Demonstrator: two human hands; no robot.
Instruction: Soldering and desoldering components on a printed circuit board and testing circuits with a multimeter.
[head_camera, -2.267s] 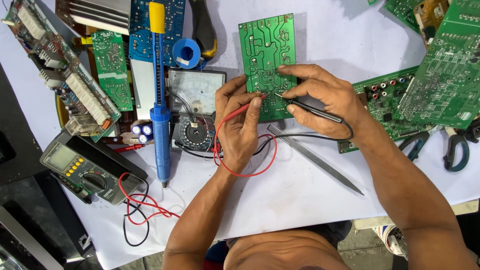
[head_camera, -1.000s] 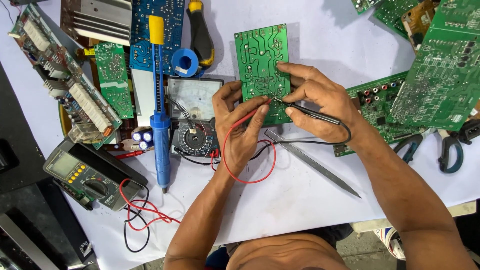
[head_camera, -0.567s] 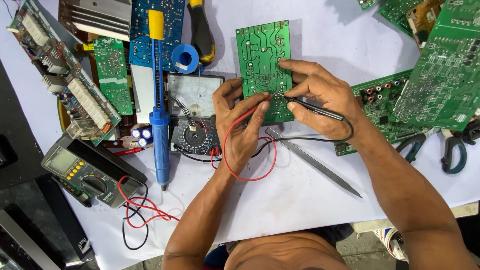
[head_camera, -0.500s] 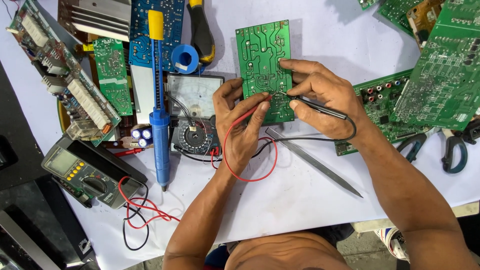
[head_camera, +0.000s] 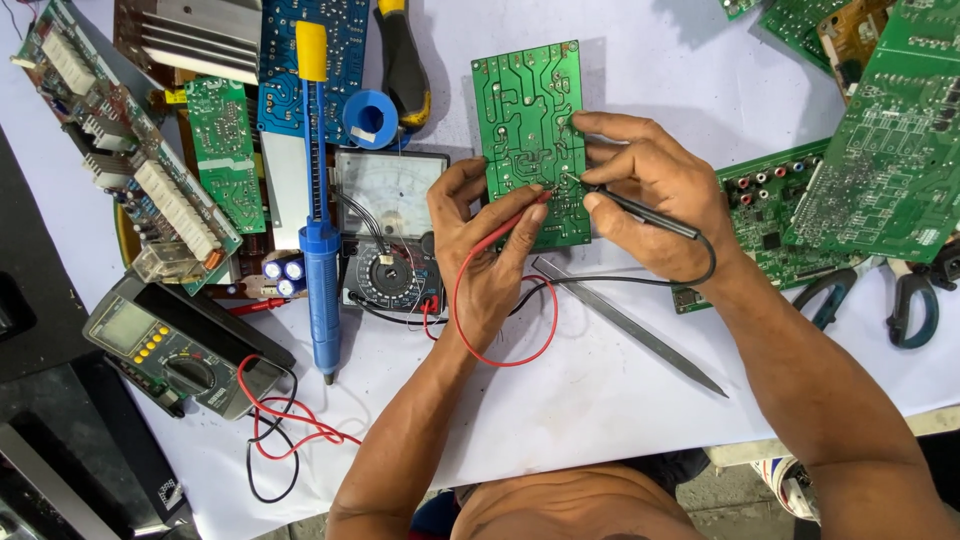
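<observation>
From the head view, we see the green circuit board (head_camera: 530, 140) sitting a touch higher on the white bench (head_camera: 600, 400) than a couple of seconds ago, while both probes stay planted on the same cluster of solder points, so the probing carries on undisturbed. Our left hand (head_camera: 480, 260) pinches the red probe (head_camera: 515, 212) with its tip on the board's lower middle, our right hand (head_camera: 650, 205) grips the black probe (head_camera: 640, 212) just beside it, and the board lies flat under both sets of fingertips, next to the analog meter (head_camera: 390, 230).
</observation>
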